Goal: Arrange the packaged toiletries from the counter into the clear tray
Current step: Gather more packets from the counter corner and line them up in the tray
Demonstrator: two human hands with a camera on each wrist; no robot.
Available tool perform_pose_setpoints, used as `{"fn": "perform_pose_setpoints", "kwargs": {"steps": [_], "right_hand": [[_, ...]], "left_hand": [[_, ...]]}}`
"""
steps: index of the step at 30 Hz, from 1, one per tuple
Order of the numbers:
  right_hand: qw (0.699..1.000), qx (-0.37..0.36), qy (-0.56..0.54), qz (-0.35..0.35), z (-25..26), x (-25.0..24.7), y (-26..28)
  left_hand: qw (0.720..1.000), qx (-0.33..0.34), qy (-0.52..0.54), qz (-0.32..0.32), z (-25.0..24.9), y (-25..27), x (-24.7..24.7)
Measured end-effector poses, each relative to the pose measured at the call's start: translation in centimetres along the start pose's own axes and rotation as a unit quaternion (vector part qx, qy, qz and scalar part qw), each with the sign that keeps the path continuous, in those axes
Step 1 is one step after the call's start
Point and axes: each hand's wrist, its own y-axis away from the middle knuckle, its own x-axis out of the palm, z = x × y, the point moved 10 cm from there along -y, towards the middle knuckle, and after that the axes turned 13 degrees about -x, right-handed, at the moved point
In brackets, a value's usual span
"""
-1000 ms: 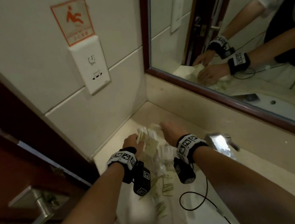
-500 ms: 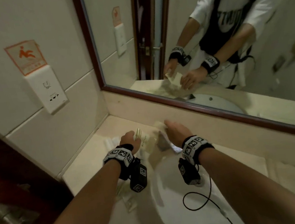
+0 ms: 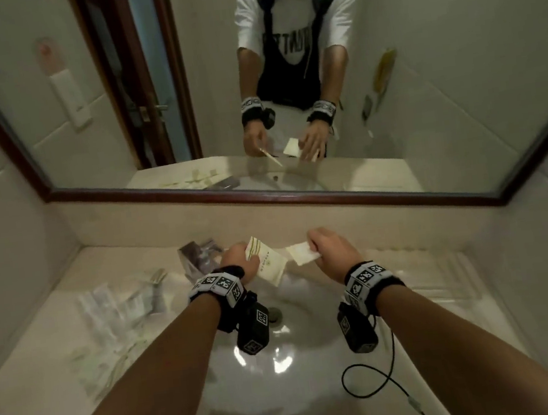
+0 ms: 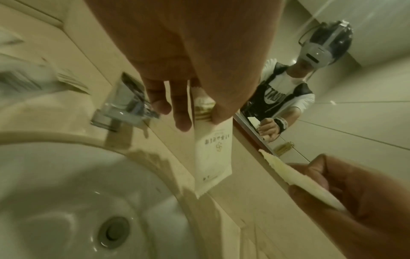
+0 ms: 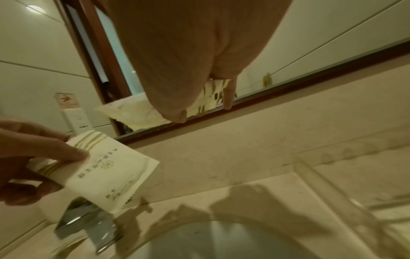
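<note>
Left hand [image 3: 237, 258] pinches a long cream sachet with gold stripes and printed lettering [image 3: 267, 265] at its striped end, thumb on one face and fingers curled on the other; the free end of the sachet slants down and right of the grip, over the back rim of the white oval basin [image 3: 286, 371]. Right hand [image 3: 331, 247] pinches a small pale square packet with a serrated edge [image 3: 300, 253] between thumb and curled fingers; the packet juts left of the grip, toward the sachet, the two close but apart.

Half a second ago both hands were close together over the packets at the left of the counter. Now they are spread wider, over the basin's back rim, each holding one packet clear of the counter. The view has swung right: the mirror [image 3: 284, 78] now faces square on.

Left of the left hand, just beside it, the chrome tap [image 3: 199, 256]. Farther left and nearer the body, a blurred scatter of pale packaged toiletries [image 3: 113, 316] on the beige stone counter [image 3: 26, 368]. To the right of the right hand, on the counter beside the basin, the clear plastic tray [image 3: 446, 275], rim faintly visible, contents not discernible.
</note>
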Motion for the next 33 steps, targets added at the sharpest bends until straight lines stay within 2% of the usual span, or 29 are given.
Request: {"fn": "perform_pose_setpoints", "kwargs": {"steps": [10,21,33], "right_hand": [[0.995,0.081,0.011,-0.065,-10.0,-2.6,11.5],[0.976,0.144,0.028,-0.16,-18.3,-5.1,22.4],[0.967,0.224,0.078,-0.093,-21.9,-2.3,27.1]], "left_hand": [[0.998,0.047,-0.043,0.03,-8.6,3.2,9.8],[0.993,0.048,-0.086,0.061,-13.5,5.9,18.1],[0.99,0.055,-0.107,0.07,-15.1,6.9,22.8]]}}
